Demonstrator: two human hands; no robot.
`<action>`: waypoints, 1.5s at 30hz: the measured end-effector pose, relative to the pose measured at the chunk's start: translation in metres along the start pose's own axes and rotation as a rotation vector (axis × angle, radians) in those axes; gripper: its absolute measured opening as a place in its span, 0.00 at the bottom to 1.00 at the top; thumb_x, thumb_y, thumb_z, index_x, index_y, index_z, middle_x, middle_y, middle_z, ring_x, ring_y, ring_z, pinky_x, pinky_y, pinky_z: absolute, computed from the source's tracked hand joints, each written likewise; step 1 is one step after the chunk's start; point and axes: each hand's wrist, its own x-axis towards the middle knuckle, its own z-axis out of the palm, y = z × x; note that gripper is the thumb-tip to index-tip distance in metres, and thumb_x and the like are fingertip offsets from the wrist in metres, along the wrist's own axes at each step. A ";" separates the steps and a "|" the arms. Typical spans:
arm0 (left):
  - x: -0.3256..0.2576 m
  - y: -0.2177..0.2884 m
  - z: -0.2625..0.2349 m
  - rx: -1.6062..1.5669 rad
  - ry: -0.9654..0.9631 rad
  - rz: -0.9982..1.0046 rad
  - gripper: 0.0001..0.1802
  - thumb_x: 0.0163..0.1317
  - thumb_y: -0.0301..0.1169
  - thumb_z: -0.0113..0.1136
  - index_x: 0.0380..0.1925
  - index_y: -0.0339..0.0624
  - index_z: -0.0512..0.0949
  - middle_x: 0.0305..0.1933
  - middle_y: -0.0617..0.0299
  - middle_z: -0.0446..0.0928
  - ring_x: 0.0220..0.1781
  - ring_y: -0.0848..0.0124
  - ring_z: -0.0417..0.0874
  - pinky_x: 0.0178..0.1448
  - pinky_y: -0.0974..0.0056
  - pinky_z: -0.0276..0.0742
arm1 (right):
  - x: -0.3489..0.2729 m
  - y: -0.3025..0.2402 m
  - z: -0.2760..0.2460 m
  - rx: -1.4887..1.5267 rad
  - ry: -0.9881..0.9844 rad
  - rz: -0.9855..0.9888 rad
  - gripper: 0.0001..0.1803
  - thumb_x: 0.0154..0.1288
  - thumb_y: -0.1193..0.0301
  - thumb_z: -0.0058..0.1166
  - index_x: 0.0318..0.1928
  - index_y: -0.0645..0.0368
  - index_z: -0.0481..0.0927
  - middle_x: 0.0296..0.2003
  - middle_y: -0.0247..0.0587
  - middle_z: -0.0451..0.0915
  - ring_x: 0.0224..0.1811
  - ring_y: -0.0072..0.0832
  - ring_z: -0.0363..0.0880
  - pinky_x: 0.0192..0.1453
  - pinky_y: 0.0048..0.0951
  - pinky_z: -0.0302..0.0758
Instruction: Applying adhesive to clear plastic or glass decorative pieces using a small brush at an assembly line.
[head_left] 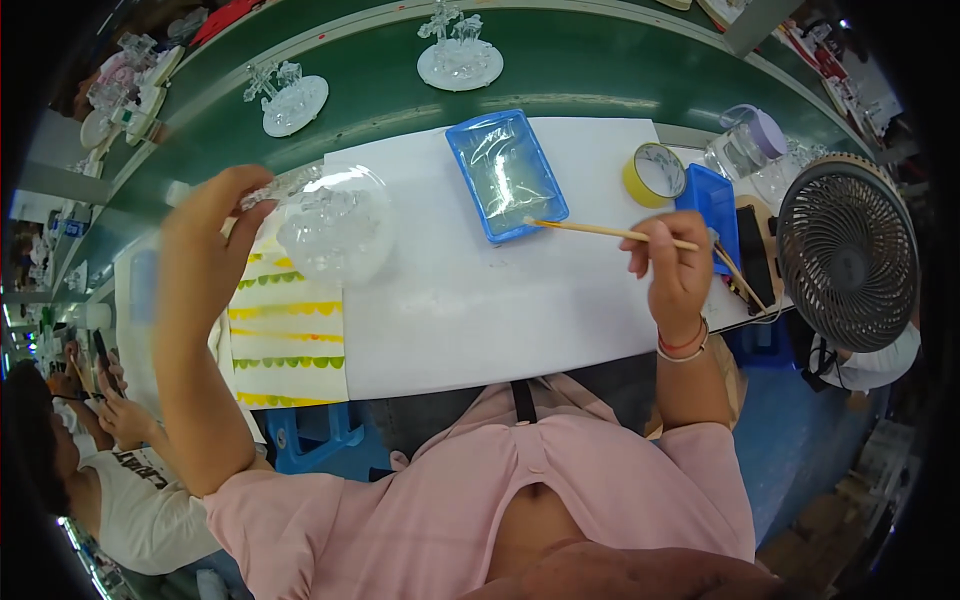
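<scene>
Between the thumb and fingers of my left hand (225,205) is the edge of a clear figurine on a round, pale base (345,225), held tilted above the left part of the white table. Its fine details are blurred. My right hand (672,262) pinches a thin wooden-handled brush (600,231). The brush's tip rests at the near right corner of a shallow blue tray (487,232), which has a shiny, clear content or lining. I cannot make out whether that is liquid or film.
Yellow-and-green patterned paper (290,345) lies at the left. To the right stand a yellow tape roll (636,180), a blue bin (712,195), a lidded clear jug (735,150) and a black fan (848,255). Clear figurines on white discs (460,68) line the green shelf. Another person (135,500) works at left.
</scene>
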 end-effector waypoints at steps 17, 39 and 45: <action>-0.063 0.052 0.109 -0.387 0.263 -0.199 0.15 0.57 0.24 0.66 0.44 0.37 0.77 0.35 0.57 0.81 0.31 0.70 0.82 0.40 0.69 0.78 | 0.034 -0.005 0.047 -0.422 -0.370 -0.005 0.06 0.70 0.73 0.49 0.35 0.63 0.73 0.26 0.38 0.80 0.21 0.17 0.73 0.27 0.19 0.69; -0.093 0.058 0.136 -0.387 0.346 -0.253 0.15 0.51 0.24 0.69 0.41 0.39 0.80 0.40 0.56 0.80 0.40 0.60 0.81 0.44 0.63 0.76 | 0.020 0.013 0.007 -0.033 -0.179 0.266 0.08 0.74 0.70 0.42 0.40 0.62 0.70 0.32 0.46 0.81 0.24 0.19 0.75 0.26 0.17 0.71; -0.102 0.060 0.147 -0.406 0.415 -0.263 0.16 0.51 0.21 0.68 0.42 0.38 0.80 0.40 0.56 0.80 0.39 0.63 0.80 0.43 0.65 0.76 | 0.011 0.032 -0.007 0.233 0.071 0.392 0.09 0.74 0.68 0.40 0.39 0.61 0.69 0.31 0.49 0.81 0.22 0.21 0.75 0.25 0.20 0.70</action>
